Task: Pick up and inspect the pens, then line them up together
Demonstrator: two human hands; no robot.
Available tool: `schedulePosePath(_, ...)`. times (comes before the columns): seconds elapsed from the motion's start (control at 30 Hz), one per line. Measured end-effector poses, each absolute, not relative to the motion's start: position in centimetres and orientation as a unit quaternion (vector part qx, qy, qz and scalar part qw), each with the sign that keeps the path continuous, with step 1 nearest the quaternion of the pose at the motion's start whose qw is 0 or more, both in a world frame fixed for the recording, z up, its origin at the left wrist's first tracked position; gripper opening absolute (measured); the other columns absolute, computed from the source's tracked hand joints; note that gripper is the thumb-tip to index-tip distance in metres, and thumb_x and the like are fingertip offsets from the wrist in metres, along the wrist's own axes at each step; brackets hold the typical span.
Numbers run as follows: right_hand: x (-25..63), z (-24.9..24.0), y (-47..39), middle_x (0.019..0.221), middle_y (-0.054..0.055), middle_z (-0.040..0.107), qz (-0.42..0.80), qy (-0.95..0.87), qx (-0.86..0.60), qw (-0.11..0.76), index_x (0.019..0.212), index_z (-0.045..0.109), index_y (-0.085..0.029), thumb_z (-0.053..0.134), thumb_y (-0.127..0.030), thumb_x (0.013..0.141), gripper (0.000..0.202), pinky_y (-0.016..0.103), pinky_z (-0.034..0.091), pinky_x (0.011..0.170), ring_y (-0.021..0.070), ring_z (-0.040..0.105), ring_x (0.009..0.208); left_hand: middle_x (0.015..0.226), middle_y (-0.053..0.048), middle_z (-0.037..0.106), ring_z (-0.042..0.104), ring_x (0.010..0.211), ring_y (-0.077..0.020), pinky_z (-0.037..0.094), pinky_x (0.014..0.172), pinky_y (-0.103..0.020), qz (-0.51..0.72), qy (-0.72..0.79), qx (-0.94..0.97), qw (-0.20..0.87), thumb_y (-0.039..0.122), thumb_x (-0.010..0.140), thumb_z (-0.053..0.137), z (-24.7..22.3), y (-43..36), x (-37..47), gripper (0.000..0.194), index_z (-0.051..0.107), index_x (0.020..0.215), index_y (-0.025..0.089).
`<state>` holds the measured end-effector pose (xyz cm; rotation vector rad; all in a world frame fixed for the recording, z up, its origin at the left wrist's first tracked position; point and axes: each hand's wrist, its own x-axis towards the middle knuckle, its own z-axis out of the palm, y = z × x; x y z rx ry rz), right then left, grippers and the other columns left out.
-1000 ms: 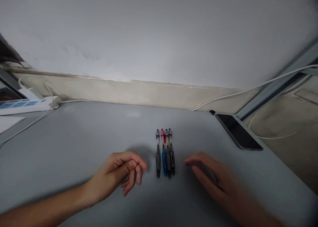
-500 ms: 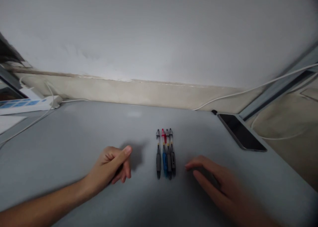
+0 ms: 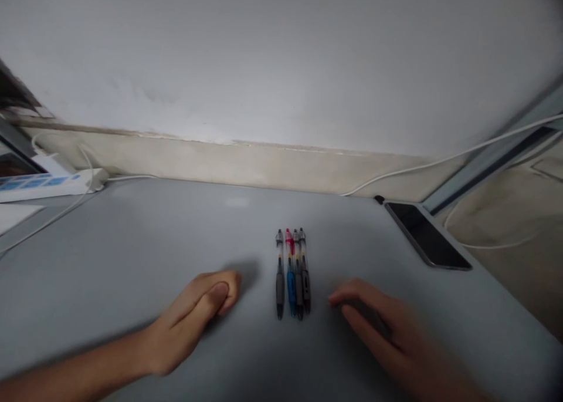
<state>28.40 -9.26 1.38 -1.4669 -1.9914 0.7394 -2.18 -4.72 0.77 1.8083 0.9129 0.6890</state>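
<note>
Several click pens lie side by side on the grey table, tips toward me. The leftmost is a pen with a dark grey grip [image 3: 280,287], a small gap away from the others. Beside it is a pen with a blue grip and a red top [image 3: 291,287]. Close against it are two more dark-gripped pens [image 3: 303,287]. Left of the pens, my left hand [image 3: 200,308] is closed in a fist, thumb over the curled fingers, and nothing shows in it. To their right rests my right hand [image 3: 382,326], thumb and index finger apart, holding nothing; its other fingers are hidden.
A dark-screened phone [image 3: 426,235] lies at the table's right edge, near a small black object [image 3: 379,199]. A white power strip [image 3: 57,185] with blue sockets is at the far left, with a white cable [image 3: 57,220] trailing over the table. A wall [image 3: 281,67] stands behind.
The fingers of my left hand have curled into a fist, and that hand has turned and dropped slightly. My right hand and the pens stay where they were.
</note>
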Motion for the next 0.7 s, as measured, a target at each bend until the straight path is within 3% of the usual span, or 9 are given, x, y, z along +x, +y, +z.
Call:
schedulePosePath(0.33,28.1,1.4,-9.5,0.091,0.000,0.073,0.279,-0.740,-0.540,0.287,0.097,0.064,-0.030,0.050,-0.022,0.097,0.017,0.035,0.057,0.075,0.0215,0.071,0.085,0.061,0.003,0.031,0.032,0.058,-0.0168,0.028,0.056,-0.030,0.263,0.395,0.745,0.468,0.022,0.092,0.027,0.3,-4.4,-2.9,0.027,0.029,0.065,0.023)
schedulePosePath(0.43,28.2,1.5,-9.4,0.092,0.001,0.073,0.280,-0.746,-0.539,0.271,0.098,0.064,-0.030,0.049,-0.021,0.098,0.017,0.035,0.058,0.074,0.0216,0.071,0.085,0.065,0.003,0.041,0.040,0.061,-0.0168,0.033,0.059,-0.030,0.275,0.374,0.780,0.420,0.017,0.092,0.032,0.2,-4.4,-2.6,0.023,0.038,0.071,0.023)
schedulePosePath(0.5,28.2,1.4,-9.5,0.096,0.002,0.072,0.265,-0.761,-0.532,0.261,0.102,0.063,-0.029,0.048,-0.019,0.098,0.018,0.036,0.058,0.077,0.0220,0.071,0.089,0.080,-0.001,0.054,0.050,0.073,-0.0186,0.040,0.068,-0.030,0.265,0.356,0.814,0.374,0.012,0.089,0.041,0.4,-4.4,-2.1,0.013,0.049,0.088,0.022)
schedulePosePath(0.57,28.1,1.3,-9.5,0.103,0.004,0.072,0.247,-0.778,-0.520,0.252,0.107,0.061,-0.028,0.047,-0.017,0.098,0.020,0.037,0.057,0.082,0.0229,0.069,0.098,0.100,-0.005,0.060,0.055,0.094,-0.0226,0.045,0.083,-0.034,0.232,0.312,0.854,0.347,0.007,0.086,0.046,0.7,-4.4,-1.6,0.025,0.052,0.104,0.021)
schedulePosePath(0.7,27.6,1.0,-9.6,0.115,0.007,0.071,0.234,-0.796,-0.507,0.233,0.117,0.061,-0.025,0.048,-0.016,0.097,0.026,0.043,0.053,0.094,0.0245,0.065,0.111,0.129,-0.008,0.059,0.046,0.127,-0.0252,0.036,0.110,-0.042,0.172,0.262,0.904,0.291,0.000,0.082,0.049,1.4,-4.5,-1.0,0.055,0.044,0.132,0.023)
